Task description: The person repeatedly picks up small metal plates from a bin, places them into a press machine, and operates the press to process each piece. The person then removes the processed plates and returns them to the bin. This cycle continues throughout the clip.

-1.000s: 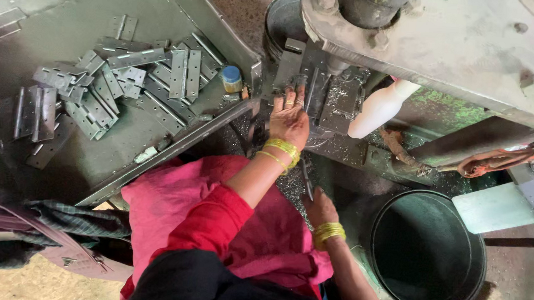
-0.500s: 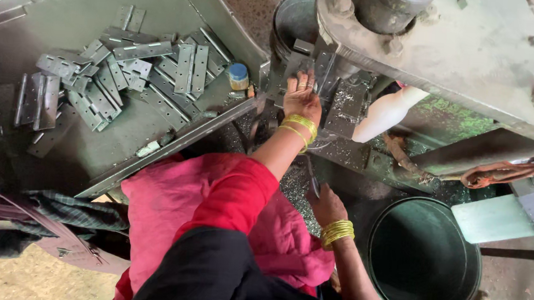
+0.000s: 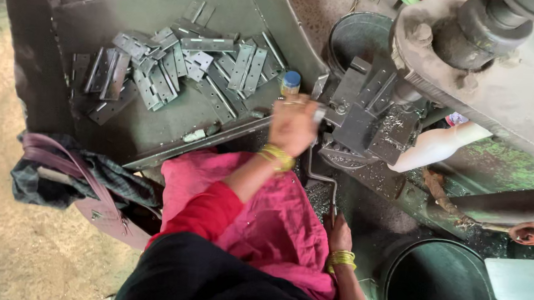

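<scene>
My left hand [image 3: 292,124], blurred by motion, hovers over the near edge of the metal tray [image 3: 133,9], just left of the press die [image 3: 369,116]. Its fingers are curled around a small pale metal piece [image 3: 319,113]. Several grey hinge plates [image 3: 179,62] lie heaped in the tray, and a small blue-capped bottle [image 3: 291,83] stands just beyond the hand. My right hand [image 3: 339,231], lower down by my pink-clad lap, grips the bottom end of a thin bent metal rod [image 3: 320,175] that runs up towards the die.
The big grey press body [image 3: 509,92] overhangs the right side. A dark round bucket [image 3: 442,287] stands at bottom right and another bucket [image 3: 356,34] behind the die. A white tube [image 3: 433,146] slants beside the die. A bag with dark cloth [image 3: 83,181] lies left.
My left hand has pulled back from the press die towards the tray edge. My right hand has stayed low on the rod. The view has shifted.
</scene>
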